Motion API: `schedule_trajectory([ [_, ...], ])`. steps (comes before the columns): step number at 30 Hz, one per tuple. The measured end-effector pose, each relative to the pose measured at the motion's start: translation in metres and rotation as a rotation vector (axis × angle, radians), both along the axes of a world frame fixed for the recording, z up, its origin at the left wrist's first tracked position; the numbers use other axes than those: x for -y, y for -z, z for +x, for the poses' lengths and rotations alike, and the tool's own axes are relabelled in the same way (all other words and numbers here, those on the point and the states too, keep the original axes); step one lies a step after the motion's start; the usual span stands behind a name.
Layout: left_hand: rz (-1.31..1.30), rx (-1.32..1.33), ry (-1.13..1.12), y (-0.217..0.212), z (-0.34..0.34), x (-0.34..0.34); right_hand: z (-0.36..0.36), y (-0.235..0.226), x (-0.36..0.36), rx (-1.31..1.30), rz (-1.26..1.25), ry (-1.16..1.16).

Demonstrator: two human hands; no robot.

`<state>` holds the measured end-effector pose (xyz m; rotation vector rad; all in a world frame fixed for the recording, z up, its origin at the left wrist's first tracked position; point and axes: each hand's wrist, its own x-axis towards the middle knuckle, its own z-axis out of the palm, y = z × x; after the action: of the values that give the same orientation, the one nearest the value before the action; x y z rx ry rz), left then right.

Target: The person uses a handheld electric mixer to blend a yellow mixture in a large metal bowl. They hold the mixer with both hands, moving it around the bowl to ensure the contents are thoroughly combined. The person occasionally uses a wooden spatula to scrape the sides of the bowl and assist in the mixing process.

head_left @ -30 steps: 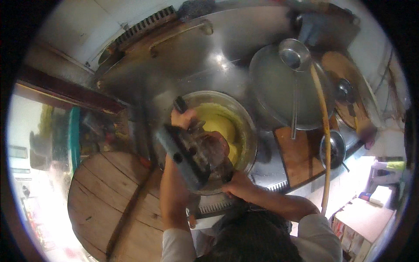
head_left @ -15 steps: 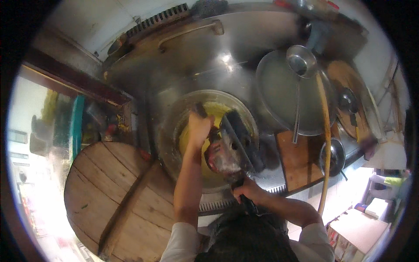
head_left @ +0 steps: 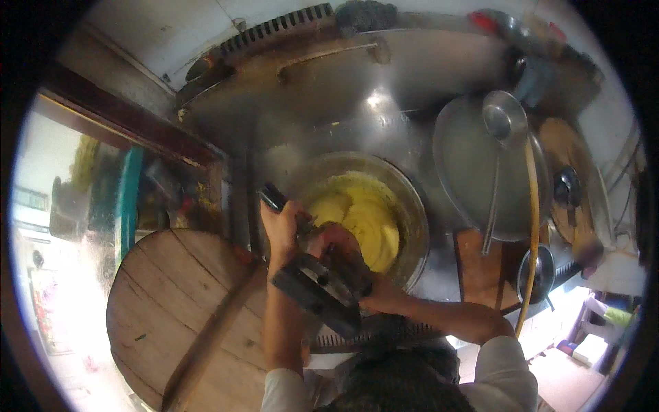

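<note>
A wide metal bowl (head_left: pixel 412 213) of thick yellow batter (head_left: pixel 360 216) sits in the steel counter. Over its near-left rim I hold a dark, boxy power tool (head_left: pixel 316 292), and its working end is hidden among my hands. My left hand (head_left: pixel 280 230) is wrapped around a dark handle that sticks up at the bowl's left edge. My right hand (head_left: pixel 376 294) grips the tool's body from the right, just at the bowl's near rim. Both forearms come in from the bottom of the view.
A round wooden lid (head_left: pixel 185 309) lies at the lower left. To the right is a large flat metal pan (head_left: pixel 460 172) with a ladle (head_left: pixel 504 117) across it, a wooden lid with a dark knob (head_left: pixel 566 185), a yellow hose (head_left: pixel 532 226) and a wooden board (head_left: pixel 480 268).
The tool swung from the bowl's left side across to its right, then back to the near-left rim. My left hand moved with it and now holds the handle at the left edge.
</note>
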<state>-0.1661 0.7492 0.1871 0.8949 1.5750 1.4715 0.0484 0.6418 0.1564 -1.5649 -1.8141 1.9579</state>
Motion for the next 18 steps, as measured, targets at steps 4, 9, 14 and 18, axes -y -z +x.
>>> schedule_trajectory([
  [4,-0.103,0.012,-0.010,0.016,0.000,-0.018,0.006,-0.011,0.003,0.031,0.009,0.032],
  [9,-0.227,-0.032,0.279,0.010,0.023,-0.030,0.020,-0.029,0.027,-0.087,-0.191,0.257],
  [14,-0.157,-0.117,0.556,-0.013,0.066,-0.013,0.040,-0.024,0.060,-0.292,-0.278,0.388],
  [18,-0.053,0.212,0.411,0.061,0.060,-0.010,0.041,-0.063,0.062,-0.416,-0.462,0.436],
])
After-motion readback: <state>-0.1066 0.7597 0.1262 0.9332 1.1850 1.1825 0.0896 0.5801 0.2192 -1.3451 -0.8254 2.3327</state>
